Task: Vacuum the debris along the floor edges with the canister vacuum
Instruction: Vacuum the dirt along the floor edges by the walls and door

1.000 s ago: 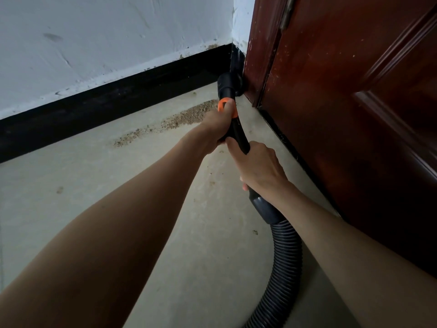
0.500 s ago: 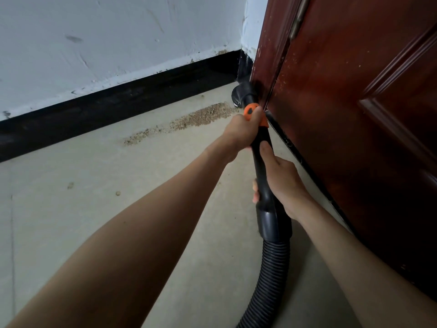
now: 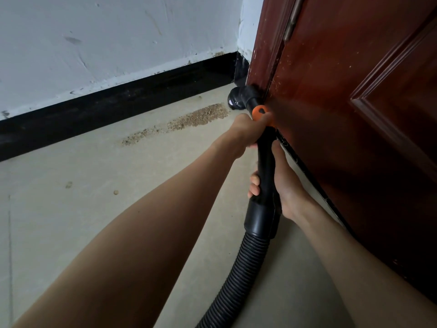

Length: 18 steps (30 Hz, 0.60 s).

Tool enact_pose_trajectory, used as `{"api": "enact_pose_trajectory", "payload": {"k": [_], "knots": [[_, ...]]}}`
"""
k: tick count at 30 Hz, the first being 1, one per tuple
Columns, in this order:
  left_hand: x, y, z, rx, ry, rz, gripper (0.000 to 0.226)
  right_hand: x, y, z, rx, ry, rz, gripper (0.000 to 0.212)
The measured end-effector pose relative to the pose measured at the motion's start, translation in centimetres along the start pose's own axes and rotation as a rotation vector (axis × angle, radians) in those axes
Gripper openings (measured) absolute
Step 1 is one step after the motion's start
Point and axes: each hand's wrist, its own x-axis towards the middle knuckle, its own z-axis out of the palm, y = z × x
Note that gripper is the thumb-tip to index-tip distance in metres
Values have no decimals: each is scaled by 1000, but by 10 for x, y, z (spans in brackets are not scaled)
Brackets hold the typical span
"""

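Plainly, both hands' fingers grip the unlabelled black wand [image 3: 266,171] beside debris [image 3: 186,121].

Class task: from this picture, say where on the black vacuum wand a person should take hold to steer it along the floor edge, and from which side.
Grip the black vacuum wand on its straight smooth tube, between orange collar and ribbed hose. Come from the open floor side, since the brown wooden door crowds the other.
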Motion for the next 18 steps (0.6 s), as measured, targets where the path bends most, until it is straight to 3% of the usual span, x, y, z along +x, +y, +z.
{"api": "enact_pose_trajectory", "payload": {"k": [6, 18], "knots": [[-1, -1, -7, -11, 37, -6, 32, 2, 0, 3, 71, -75, 10, 59], [-9, -8, -29, 1, 125, -30, 36, 5, 6, 15, 52, -133, 73, 62]]}}
